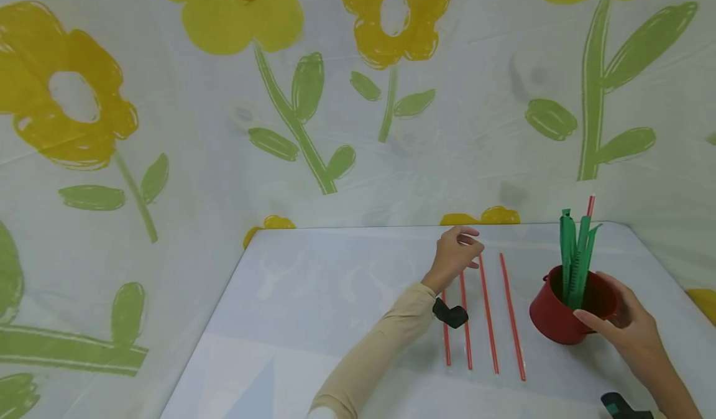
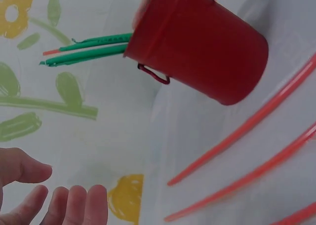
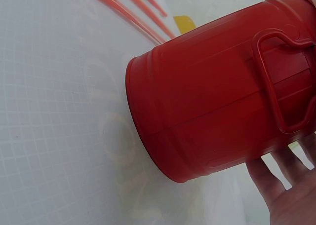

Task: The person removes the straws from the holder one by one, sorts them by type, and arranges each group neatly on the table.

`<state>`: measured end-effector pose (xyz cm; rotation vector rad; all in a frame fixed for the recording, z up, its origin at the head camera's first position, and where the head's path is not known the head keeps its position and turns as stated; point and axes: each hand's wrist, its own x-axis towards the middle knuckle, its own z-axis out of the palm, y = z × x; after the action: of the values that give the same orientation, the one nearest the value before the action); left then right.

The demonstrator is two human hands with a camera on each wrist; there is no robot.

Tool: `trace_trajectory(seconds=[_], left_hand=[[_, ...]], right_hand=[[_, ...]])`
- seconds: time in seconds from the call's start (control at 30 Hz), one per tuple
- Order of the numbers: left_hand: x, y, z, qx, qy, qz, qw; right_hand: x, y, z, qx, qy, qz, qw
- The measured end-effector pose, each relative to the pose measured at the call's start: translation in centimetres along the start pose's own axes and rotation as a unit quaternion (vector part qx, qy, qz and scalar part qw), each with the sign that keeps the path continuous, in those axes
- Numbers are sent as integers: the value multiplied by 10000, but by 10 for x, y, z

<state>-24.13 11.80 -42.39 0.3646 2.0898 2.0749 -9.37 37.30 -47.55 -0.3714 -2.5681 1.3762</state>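
Observation:
My right hand (image 1: 632, 322) grips the side of a red metal bucket (image 1: 550, 316), thumb at the rim and fingers round the outer wall. Several green folded strips (image 1: 572, 263) stand up out of it, and a red stick tip (image 1: 590, 205) pokes above one of them. The right wrist view shows a red wire handle (image 3: 270, 82) on the bucket's wall. Over the far ends of several thin red sticks (image 1: 511, 310), which look like straws, is my left hand (image 1: 454, 254). Its fingers are loosely bent, thumb apart from them, with nothing between.
The red sticks lie roughly parallel on a white table (image 1: 313, 319), left of the bucket. Behind the table hangs a pale sheet (image 1: 464, 120) printed with yellow flowers. Dark straps (image 1: 450, 313) sit at both wrists.

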Motion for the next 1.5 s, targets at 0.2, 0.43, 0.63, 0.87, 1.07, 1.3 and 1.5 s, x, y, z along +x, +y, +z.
trace_trajectory(seconds=[0.2, 0.43, 0.63, 0.87, 1.07, 1.3, 1.5], left_hand=[[3, 13, 11, -97, -220, 101, 9997], [3, 23, 22, -363, -492, 222, 9979], [7, 31, 35, -398, -481, 295, 9976], [9, 40, 49, -253, -550, 458, 9971], [9, 47, 64, -42, -581, 444, 9973], [12, 54, 83, 660, -536, 600, 9946], [20, 62, 101, 778, -547, 702, 9930]], right_hand=[[0, 1, 1, 35, -21, 3, 10000], [-1, 0, 0, 71, -46, -33, 10000], [-2, 0, -1, 57, -15, -66, 10000], [-2, 1, 1, 37, 24, -128, 9999], [-1, 1, 0, -55, 34, -174, 9998], [-2, 1, -1, -43, 12, -198, 9998], [-3, 0, -1, -44, 47, -267, 9996]])
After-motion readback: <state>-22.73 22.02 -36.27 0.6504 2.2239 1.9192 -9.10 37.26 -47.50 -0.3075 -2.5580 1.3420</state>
